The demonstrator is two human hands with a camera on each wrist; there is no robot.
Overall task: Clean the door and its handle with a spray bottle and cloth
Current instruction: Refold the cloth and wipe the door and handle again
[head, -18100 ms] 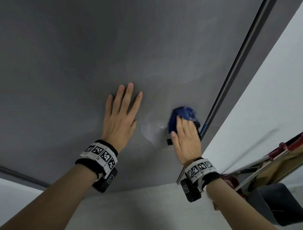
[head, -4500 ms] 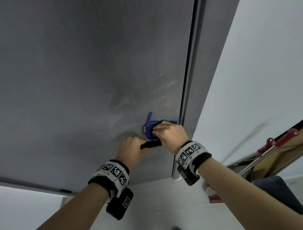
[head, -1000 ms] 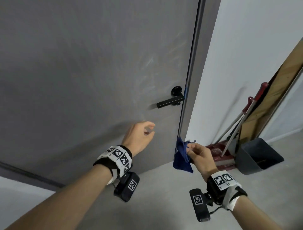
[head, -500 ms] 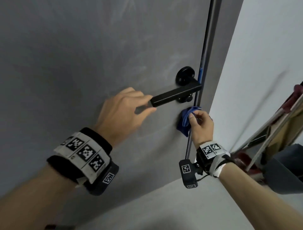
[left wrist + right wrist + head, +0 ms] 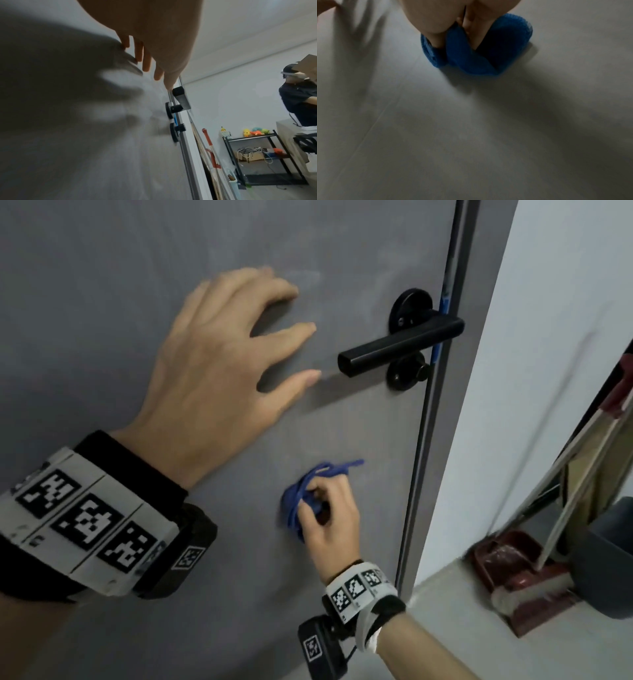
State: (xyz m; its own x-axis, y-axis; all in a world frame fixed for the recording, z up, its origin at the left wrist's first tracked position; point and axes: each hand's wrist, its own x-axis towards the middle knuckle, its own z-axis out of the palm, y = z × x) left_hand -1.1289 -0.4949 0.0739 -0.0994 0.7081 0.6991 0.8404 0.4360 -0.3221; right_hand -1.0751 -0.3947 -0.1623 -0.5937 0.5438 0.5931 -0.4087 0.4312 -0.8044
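The grey door fills the head view, with its black lever handle near the right edge and a round lock knob below it. My left hand lies on the door left of the handle, fingers spread and fingertips touching the panel. My right hand grips a bunched blue cloth and presses it on the door below the handle. The right wrist view shows the cloth squeezed between my fingers against the grey surface. No spray bottle is in view.
The door frame runs down the right, with a white wall beyond. A red dustpan and brush, broom sticks and a grey bin stand at the wall. In the left wrist view a person stands by a black shelf.
My left hand has let go of the handle's end and spread flat on the door. My right hand with the cloth has moved down and left, away from the door edge.
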